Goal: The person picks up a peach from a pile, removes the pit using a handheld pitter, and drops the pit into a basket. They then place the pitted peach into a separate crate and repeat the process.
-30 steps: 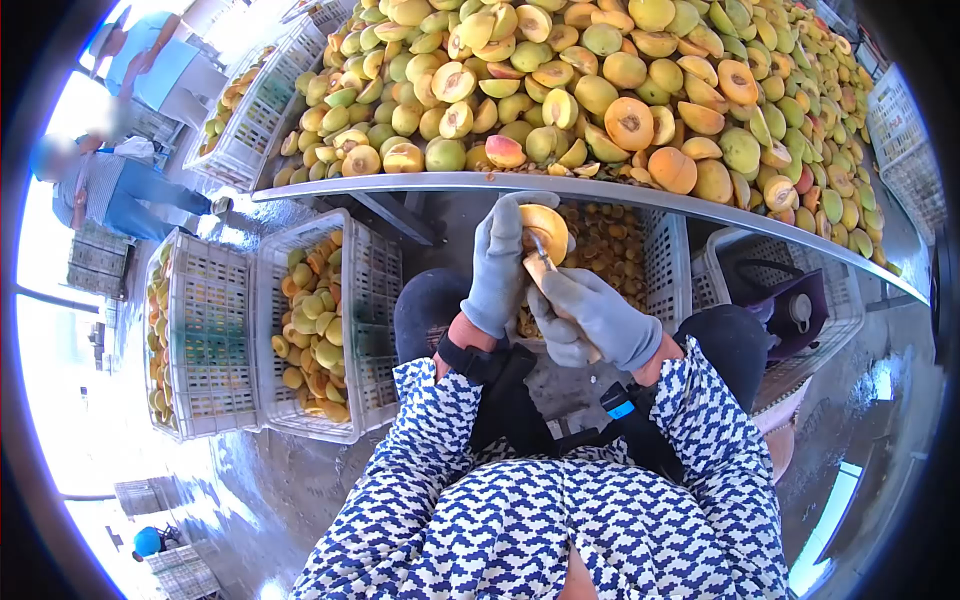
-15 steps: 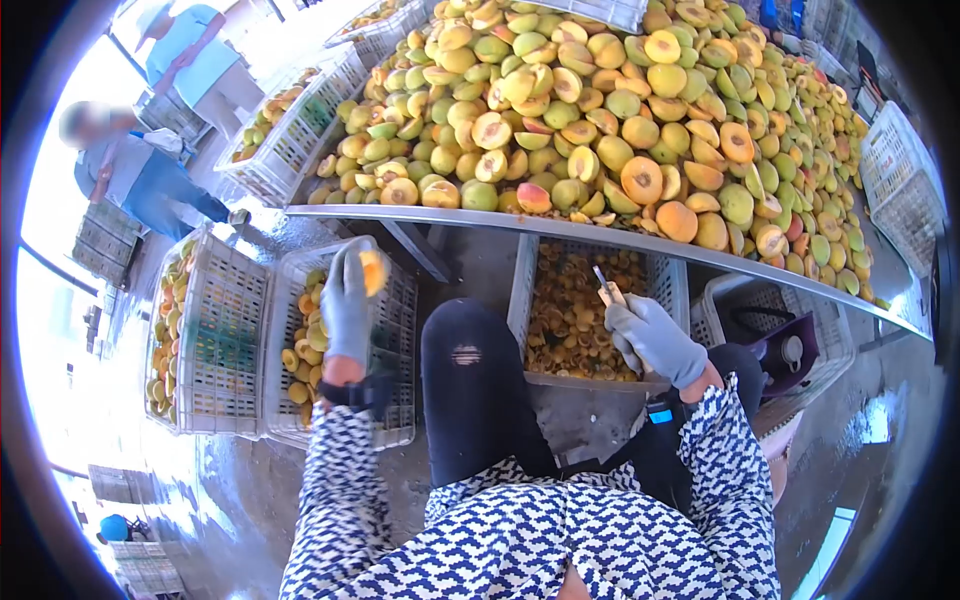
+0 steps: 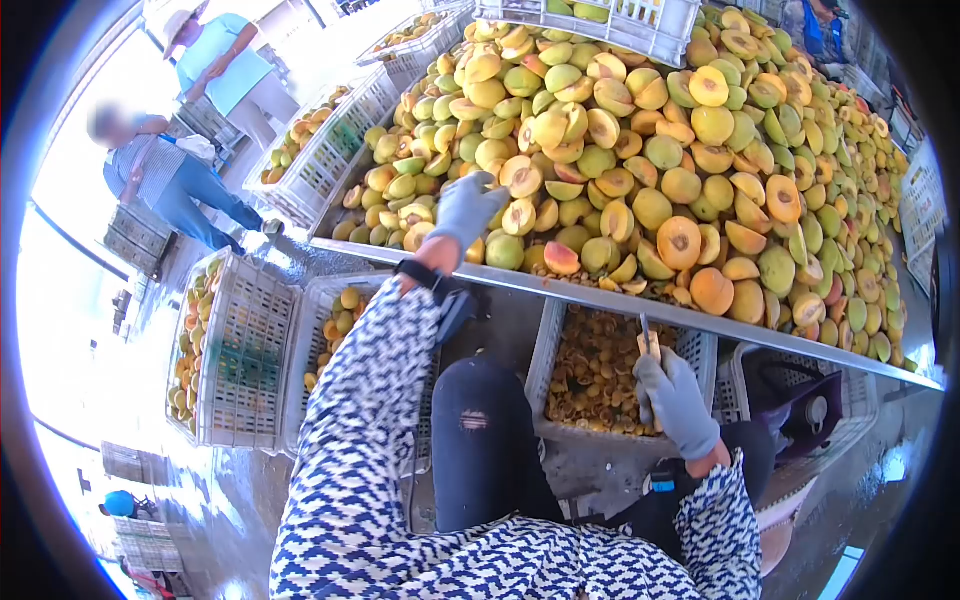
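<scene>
My left hand [image 3: 467,215], in a grey glove, reaches over the table's front edge to the pile of halved peaches [image 3: 680,185]. Its fingers are apart and hold nothing, with the tips right at a peach half [image 3: 520,177] cut side up. Gloved as well, my right hand [image 3: 675,400] grips a small knife [image 3: 647,340] by its pale wooden handle, blade pointing up. Under that hand is a crate [image 3: 542,365] of peach pits and scraps. A white crate [image 3: 292,425] with peach halves stands below my left forearm, which partly hides it.
A metal table edge [image 3: 600,297] runs across in front of my knees. Another crate [image 3: 245,350] of peaches is at the left, more behind it. At right sits a basket [image 3: 850,400] with a dark purple bag [image 3: 800,400]. Two people [image 3: 165,175] stand at the back left.
My left hand has let go of a peach half over the left crate and moved up and right to the pile. My right hand keeps the knife. The view has shifted slightly.
</scene>
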Motion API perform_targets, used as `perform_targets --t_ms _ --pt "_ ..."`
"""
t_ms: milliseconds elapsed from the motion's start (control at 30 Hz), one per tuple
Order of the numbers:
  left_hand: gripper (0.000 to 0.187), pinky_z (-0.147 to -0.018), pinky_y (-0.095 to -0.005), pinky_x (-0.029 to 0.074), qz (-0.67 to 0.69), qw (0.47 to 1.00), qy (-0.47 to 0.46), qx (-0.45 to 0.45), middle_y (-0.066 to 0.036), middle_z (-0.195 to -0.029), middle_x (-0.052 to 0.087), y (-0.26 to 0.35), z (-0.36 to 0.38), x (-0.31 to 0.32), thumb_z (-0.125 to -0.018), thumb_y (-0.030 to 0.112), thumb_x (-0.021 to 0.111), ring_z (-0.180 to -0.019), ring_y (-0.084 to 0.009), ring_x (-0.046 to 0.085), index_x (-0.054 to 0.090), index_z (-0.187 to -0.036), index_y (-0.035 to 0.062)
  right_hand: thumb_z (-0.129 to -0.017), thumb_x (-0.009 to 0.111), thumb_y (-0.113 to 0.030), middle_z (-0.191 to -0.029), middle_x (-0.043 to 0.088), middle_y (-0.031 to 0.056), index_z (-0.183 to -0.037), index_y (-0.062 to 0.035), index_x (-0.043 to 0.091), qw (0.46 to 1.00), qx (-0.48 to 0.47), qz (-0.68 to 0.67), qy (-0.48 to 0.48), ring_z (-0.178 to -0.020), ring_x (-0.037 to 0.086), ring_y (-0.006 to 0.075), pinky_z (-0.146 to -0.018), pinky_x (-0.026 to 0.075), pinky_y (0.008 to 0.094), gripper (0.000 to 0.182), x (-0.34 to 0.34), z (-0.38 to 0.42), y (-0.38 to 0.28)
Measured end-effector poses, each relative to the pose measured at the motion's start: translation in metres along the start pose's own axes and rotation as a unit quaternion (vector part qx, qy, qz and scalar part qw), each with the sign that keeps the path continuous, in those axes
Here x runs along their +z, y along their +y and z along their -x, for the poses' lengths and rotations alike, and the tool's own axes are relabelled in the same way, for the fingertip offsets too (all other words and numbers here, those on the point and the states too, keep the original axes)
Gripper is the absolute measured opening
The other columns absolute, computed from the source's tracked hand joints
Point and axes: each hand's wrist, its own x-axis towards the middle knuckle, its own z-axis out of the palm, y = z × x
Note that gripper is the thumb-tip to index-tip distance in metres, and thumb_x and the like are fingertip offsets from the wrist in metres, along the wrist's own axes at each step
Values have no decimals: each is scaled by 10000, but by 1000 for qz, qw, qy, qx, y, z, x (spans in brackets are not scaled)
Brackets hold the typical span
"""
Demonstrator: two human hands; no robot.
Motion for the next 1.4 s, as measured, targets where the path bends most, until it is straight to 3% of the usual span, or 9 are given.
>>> perform_targets --t_ms 300,400,500,600,633,767,900,1033,1400 --pt "696 -876 -373 433 28 980 48 -189 -234 -1123 567 34 -27 57 -683 404 735 -1027 -349 562 494 -1151 -50 -862 549 -200 -596 517 126 -987 36 520 980 -174 94 28 -498 523 235 -483 410 345 269 -23 -7 26" --pt "557 -852 -376 441 26 995 9 -96 -195 -1015 625 31 -25 49 -683 404 721 -1003 -331 574 579 -1075 34 -907 499 -223 -613 484 -1 -1047 3 500 953 -252 166 -20 -453 448 64 -405 368 222 265 -22 2 24" --pt "364 -683 -313 475 117 991 59 -30 -94 -875 649 24 -18 35 -740 280 717 -754 -190 610 605 -964 15 -856 553 -196 -599 544 129 -952 17 554 987 -130 80 51 -528 536 283 -513 416 372 234 -14 9 10" --pt "271 -430 -248 398 498 864 -15 -72 -15 -751 573 32 21 8 -782 171 679 -560 -96 536 531 -988 76 -859 543 -189 -622 551 116 -956 16 567 977 -181 73 83 -522 523 238 -505 403 358 228 -12 2 33" --pt "319 -388 -252 394 499 859 -16 -114 -26 -767 583 56 50 -16 -794 172 650 -515 -110 536 501 -1059 77 -903 508 -184 -579 425 -63 -1031 -67 506 964 -248 85 54 -398 370 35 -354 304 205 173 -13 -4 42" --pt "461 -349 -188 294 664 717 -122 -171 -15 -843 574 53 146 -24 -820 214 623 -474 -75 458 402 -1224 198 -898 511 -204 -575 475 43 -847 -11 514 982 -171 71 27 -490 467 121 -451 365 299 200 7 14 26" --pt "360 -408 -180 343 678 689 -114 -227 15 -863 577 40 205 24 -870 466 537 -573 -56 498 521 -1125 213 -908 505 -217 -568 475 36 -868 -27 518 995 -94 37 -14 -470 458 83 -423 371 274 195 31 20 18" --pt "419 -509 -221 451 663 729 -54 -159 3 -937 592 39 211 71 -898 502 458 -756 -85 568 539 -1106 148 -849 566 -157 -632 550 207 -833 -2 508 900 -371 207 99 -595 548 393 -509 415 434 167 47 -6 50" --pt "451 -804 -277 477 669 728 -30 -145 -63 -997 594 56 215 57 -926 447 434 -886 -141 582 525 -1105 43 -836 595 -238 -617 584 155 -816 -39 500 876 -322 333 135 -550 592 323 -489 462 397 221 73 -7 45"
